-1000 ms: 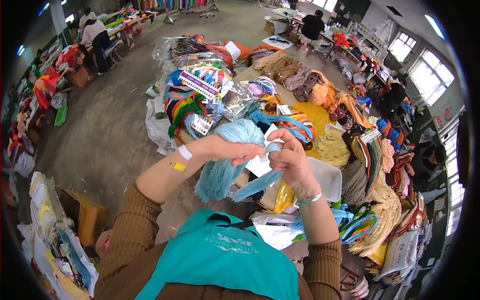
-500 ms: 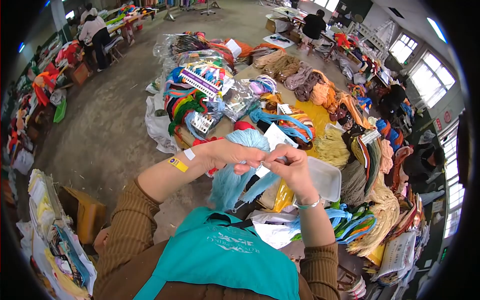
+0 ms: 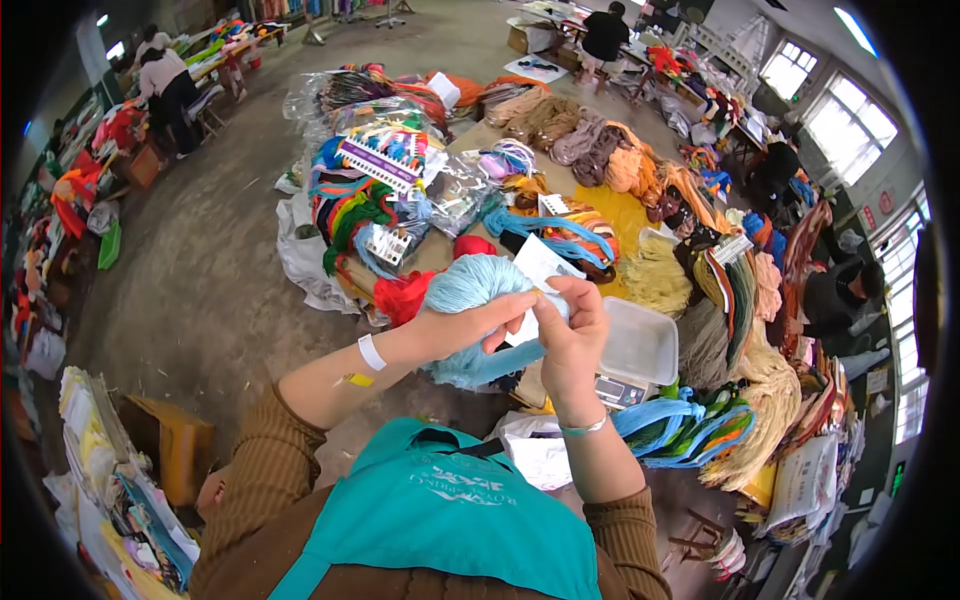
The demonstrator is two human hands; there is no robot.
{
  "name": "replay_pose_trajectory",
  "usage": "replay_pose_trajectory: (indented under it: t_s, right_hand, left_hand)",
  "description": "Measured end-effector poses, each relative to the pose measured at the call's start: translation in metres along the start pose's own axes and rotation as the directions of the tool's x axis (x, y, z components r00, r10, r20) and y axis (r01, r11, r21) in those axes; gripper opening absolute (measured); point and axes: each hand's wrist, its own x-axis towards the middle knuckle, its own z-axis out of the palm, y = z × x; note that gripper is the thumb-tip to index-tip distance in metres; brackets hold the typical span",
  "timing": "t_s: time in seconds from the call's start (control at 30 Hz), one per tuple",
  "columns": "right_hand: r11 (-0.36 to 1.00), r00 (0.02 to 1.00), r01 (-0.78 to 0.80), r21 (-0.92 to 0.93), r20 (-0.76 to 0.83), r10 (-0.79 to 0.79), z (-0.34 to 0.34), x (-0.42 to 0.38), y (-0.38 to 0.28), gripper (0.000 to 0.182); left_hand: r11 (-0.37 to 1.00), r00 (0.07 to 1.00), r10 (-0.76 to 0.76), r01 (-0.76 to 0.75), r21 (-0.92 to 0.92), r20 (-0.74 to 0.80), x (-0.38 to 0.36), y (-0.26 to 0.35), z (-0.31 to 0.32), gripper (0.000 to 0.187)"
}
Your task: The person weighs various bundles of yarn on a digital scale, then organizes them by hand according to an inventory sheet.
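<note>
A thick skein of light blue yarn (image 3: 478,282) hangs from my left hand (image 3: 462,328), draped over and behind it. The left fingers are closed, thumb pointing toward the right hand. My right hand (image 3: 574,335) pinches at the edge of the same skein, its fingertips almost touching the left thumb. Whatever fine strand lies between the fingertips is too small to make out. Just behind the hands is a white paper sheet (image 3: 545,262). Red yarn (image 3: 404,297) lies left of the skein.
To the right, a white plastic tray (image 3: 641,342) rests on a digital scale (image 3: 620,391). Orange yarn (image 3: 628,170), cream yarn (image 3: 762,410) and a purple-edged colour card (image 3: 380,163) cover the table. A cardboard box (image 3: 165,445) stands at lower left. People sit or stand at other tables.
Both hands have shifted slightly left and stay together at the fingertips. The light blue skein has gathered up closer behind the left hand. The head view has turned a little, uncovering the scale.
</note>
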Motion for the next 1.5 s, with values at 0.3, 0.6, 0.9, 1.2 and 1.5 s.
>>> replay_pose_trajectory:
  t_s: [0.3, 0.6, 0.9, 1.2, 1.5]
  right_hand:
    - [0.978, 0.989, 0.026, -0.207, 0.151, 0.005, -0.032, -0.021, 0.004, 0.035]
    - [0.934, 0.991, 0.032, -0.355, 0.134, 0.017, -0.064, -0.048, 0.017, 0.033]
    - [0.944, 0.959, -0.235, -0.232, 0.103, 0.264, -0.142, -0.112, -0.009, 0.031]
    - [0.909, 0.774, -0.199, -0.366, -0.628, -0.083, -0.347, -0.124, -0.124, 0.029]
    - [0.435, 0.800, -0.373, -0.820, -0.521, -0.296, -0.717, -0.028, -0.137, 0.058]
  left_hand:
    - [0.969, 0.979, -0.201, 0.205, -0.139, 0.039, 0.009, -0.032, 0.005, 0.030]
    - [0.967, 0.968, -0.246, 0.248, -0.064, 0.038, 0.008, -0.059, 0.025, 0.012]
    - [0.908, 0.889, -0.386, 0.414, -0.071, 0.246, -0.006, -0.084, 0.051, 0.050]
    - [0.845, 0.875, -0.420, 0.474, -0.249, 0.241, -0.031, -0.085, 0.000, 0.062]
    - [0.837, 0.866, -0.353, 0.461, -0.295, 0.354, -0.026, -0.053, 0.015, 0.070]
